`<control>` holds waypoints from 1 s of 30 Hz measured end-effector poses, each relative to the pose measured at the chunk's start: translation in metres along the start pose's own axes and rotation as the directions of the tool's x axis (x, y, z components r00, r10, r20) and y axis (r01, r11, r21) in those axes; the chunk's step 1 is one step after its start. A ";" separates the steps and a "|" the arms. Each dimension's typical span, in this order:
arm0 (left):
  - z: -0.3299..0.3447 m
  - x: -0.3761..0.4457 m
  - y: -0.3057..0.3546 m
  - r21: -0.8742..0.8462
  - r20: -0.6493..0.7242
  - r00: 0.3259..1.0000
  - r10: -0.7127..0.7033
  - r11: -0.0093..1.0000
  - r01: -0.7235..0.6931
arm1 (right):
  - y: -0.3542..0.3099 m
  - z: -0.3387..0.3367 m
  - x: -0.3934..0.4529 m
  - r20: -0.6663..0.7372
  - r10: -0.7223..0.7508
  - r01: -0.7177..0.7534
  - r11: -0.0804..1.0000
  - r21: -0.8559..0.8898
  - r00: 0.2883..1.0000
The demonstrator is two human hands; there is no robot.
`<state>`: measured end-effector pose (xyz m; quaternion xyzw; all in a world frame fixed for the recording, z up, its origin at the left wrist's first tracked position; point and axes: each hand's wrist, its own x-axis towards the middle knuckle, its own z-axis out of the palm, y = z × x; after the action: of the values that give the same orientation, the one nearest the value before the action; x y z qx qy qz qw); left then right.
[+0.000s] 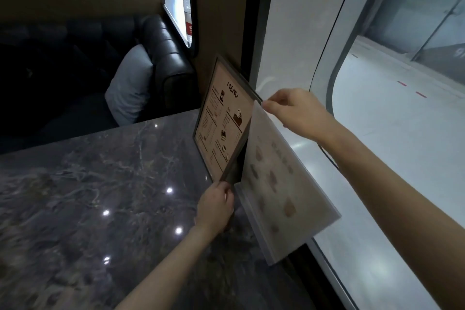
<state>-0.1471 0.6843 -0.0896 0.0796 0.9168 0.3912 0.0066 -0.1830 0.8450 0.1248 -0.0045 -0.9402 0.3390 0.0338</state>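
Observation:
A beige menu card (221,123) headed MENU stands tilted in a dark frame at the right edge of a dark marble table (100,196). My left hand (216,205) grips the frame's lower corner. My right hand (294,111) pinches the top corner of a pale sheet (279,184), seen from its back with faint print showing through. The sheet hangs to the right of the frame, its left edge against the frame's right side.
A black leather sofa (163,53) with a grey cushion (130,88) sits beyond the table. A plastic water bottle (188,17) stands in the far window. A large curved window (402,121) runs along the right, close to the table edge.

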 end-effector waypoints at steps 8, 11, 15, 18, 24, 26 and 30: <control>0.058 -0.043 -0.007 0.296 0.458 0.889 -0.003 0.943 -0.150 | 0.008 0.003 -0.038 -0.049 0.007 -0.002 0.996 0.092 0.999; 0.068 -0.044 -0.007 0.376 0.539 0.842 -0.031 0.903 -0.207 | 0.009 0.003 -0.042 -0.068 -0.003 0.009 0.995 0.096 0.998; 0.071 -0.044 -0.006 0.395 0.551 0.833 -0.047 0.894 -0.211 | 0.008 0.005 -0.043 -0.156 -0.015 0.029 0.996 0.087 0.988; 0.071 -0.042 -0.006 0.394 0.552 0.833 -0.042 0.893 -0.216 | 0.010 0.006 -0.043 -0.210 -0.004 0.023 0.996 0.087 0.978; 0.070 -0.038 -0.005 0.376 0.575 0.816 -0.058 0.905 -0.200 | 0.010 0.008 -0.043 -0.246 -0.043 0.059 0.996 0.059 0.968; 0.070 -0.038 -0.007 0.378 0.574 0.817 -0.060 0.904 -0.199 | 0.009 0.008 -0.042 -0.240 -0.049 0.062 0.997 0.050 0.970; 0.064 -0.044 -0.011 0.360 0.563 0.825 -0.053 0.914 -0.187 | 0.007 0.004 -0.044 -0.227 -0.033 0.049 0.997 0.064 0.973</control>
<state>-0.1006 0.7157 -0.1443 0.2234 0.9306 0.1550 0.2452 -0.1398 0.8466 0.1142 -0.0224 -0.9179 0.3676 0.1474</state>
